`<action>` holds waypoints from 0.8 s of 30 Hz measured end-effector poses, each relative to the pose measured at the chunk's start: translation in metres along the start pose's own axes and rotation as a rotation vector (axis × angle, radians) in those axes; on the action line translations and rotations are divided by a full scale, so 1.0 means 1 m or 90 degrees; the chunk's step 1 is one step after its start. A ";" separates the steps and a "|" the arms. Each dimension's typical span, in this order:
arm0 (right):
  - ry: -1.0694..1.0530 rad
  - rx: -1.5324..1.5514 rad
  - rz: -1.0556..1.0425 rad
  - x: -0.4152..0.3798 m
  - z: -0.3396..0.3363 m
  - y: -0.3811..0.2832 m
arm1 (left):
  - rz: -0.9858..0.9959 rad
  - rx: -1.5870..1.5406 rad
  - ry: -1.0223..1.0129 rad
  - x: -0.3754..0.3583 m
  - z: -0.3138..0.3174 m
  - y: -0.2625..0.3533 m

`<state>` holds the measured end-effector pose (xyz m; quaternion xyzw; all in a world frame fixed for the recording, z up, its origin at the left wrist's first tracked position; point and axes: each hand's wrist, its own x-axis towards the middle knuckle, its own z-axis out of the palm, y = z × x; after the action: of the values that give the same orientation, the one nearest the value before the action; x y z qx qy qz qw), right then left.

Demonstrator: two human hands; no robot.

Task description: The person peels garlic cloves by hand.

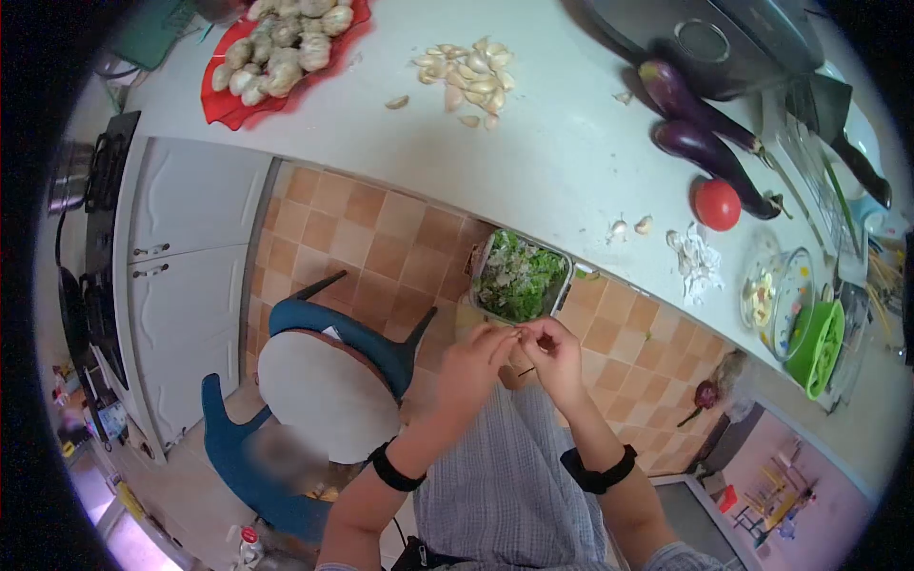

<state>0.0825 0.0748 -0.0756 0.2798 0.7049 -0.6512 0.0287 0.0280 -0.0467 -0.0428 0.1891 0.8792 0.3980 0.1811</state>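
Observation:
My left hand and my right hand meet over my lap, fingers pinched together around something small and pale, too small to name for certain. Just beyond them is a bin holding green leaves and pale peelings. On the white counter lies a pile of loose garlic cloves. Whole garlic bulbs fill a red dish at the upper left. A few single cloves lie near the counter's front edge, beside a heap of white peel.
Two eggplants, a tomato, a glass bowl and a green basket are on the counter's right. A cleaver lies behind them. Blue chairs and a round white seat stand at the left.

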 end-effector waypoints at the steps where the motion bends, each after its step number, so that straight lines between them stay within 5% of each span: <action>1: -0.017 -0.024 0.002 0.000 -0.005 -0.001 | 0.004 -0.034 0.001 0.002 0.001 0.000; 12: -0.172 0.188 0.082 0.006 -0.055 -0.017 | -0.096 -0.247 -0.143 0.025 -0.009 0.018; 14: -0.173 0.198 0.070 0.009 -0.059 -0.023 | -0.213 -0.431 -0.165 0.028 -0.003 0.018; 17: -0.154 0.216 0.005 0.006 -0.064 -0.036 | -0.226 -0.578 -0.172 0.033 0.000 0.021; 24: -0.180 0.184 0.034 0.001 -0.069 -0.051 | -0.267 -0.565 -0.248 0.037 -0.014 0.024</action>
<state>0.0819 0.1400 -0.0197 0.2057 0.5856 -0.7771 0.1041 -0.0057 -0.0235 -0.0215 -0.0153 0.5950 0.6448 0.4796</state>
